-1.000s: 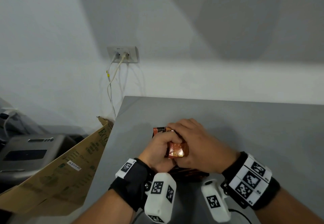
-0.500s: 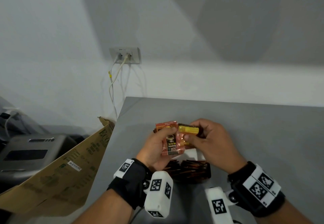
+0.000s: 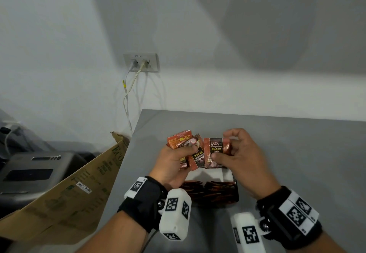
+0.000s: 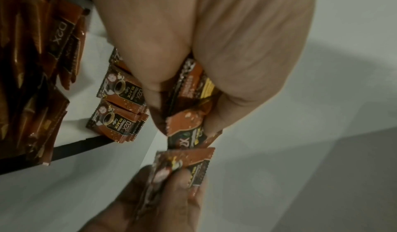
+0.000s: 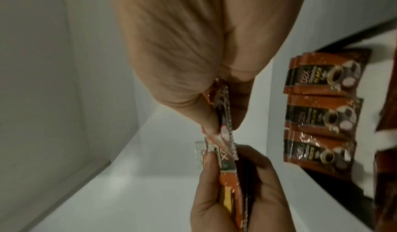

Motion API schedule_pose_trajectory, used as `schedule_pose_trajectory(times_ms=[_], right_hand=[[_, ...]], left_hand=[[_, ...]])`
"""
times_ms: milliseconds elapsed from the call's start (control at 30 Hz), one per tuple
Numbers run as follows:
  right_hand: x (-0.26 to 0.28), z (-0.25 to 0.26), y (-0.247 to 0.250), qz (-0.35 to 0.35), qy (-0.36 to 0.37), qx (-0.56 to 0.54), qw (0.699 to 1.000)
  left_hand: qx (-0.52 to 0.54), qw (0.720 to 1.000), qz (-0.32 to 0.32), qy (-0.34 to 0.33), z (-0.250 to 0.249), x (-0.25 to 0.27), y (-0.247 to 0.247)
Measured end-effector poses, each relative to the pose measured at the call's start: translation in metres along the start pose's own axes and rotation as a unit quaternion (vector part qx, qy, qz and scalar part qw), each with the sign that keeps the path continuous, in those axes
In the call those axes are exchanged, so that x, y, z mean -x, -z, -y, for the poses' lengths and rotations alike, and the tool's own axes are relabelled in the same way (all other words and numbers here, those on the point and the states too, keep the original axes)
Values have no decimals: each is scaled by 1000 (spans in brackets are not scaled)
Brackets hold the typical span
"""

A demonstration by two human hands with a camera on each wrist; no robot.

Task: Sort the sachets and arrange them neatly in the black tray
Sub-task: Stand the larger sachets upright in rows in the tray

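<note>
Orange-brown foil coffee sachets (image 3: pixel 190 150), a small fanned bunch, gripped in left hand (image 3: pixel 172 165) w/ thumb on top. Right hand (image 3: pixel 237 153) pinches one "D2X Black" sachet (image 3: pixel 216 152) just beside bunch. Both above black tray (image 3: pixel 235 193) w/ white liner, near grey surface (image 3: pixel 297 153) left edge; more sachets stacked inside.

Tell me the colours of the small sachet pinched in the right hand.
Copper-orange foil sachet with a black label panel; clearest in the head view.
</note>
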State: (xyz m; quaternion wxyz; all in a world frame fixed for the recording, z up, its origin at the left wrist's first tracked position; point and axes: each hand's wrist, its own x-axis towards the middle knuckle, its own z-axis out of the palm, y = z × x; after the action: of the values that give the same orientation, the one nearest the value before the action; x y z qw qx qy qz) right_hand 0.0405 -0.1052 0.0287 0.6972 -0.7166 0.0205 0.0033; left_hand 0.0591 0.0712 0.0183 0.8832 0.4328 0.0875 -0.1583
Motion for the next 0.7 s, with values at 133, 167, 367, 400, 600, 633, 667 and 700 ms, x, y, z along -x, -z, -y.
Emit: schedule_pose_trajectory(times_ms=[133, 167, 367, 400, 600, 633, 667, 700], right_hand=[[-1, -2, -11, 19, -52, -34, 998], [-2, -2, -13, 23, -61, -32, 997], [-15, 28, 14, 125, -6, 189, 974], [-15, 35, 15, 163, -2, 218, 962], [-21, 29, 10, 0, 12, 170, 985], [-21, 26, 9, -17, -20, 100, 995], [-20, 23, 6, -14, -52, 39, 998], [-19, 18, 2, -4, -72, 5, 997]], left_hand=[[-6, 999, 14, -45, 5, -2, -3], [-6, 999, 22, -49, 7, -2, -4], [-83, 994, 77, 0, -5, 2, 1], [-116, 990, 79, 1, -8, -1, 2], [-167, 985, 17, -44, -11, -12, -2], [-157, 986, -1, -53, -12, -13, -2], [-145, 988, -12, -61, -12, -12, -2], [-131, 989, -17, -64, -9, -12, -2]])
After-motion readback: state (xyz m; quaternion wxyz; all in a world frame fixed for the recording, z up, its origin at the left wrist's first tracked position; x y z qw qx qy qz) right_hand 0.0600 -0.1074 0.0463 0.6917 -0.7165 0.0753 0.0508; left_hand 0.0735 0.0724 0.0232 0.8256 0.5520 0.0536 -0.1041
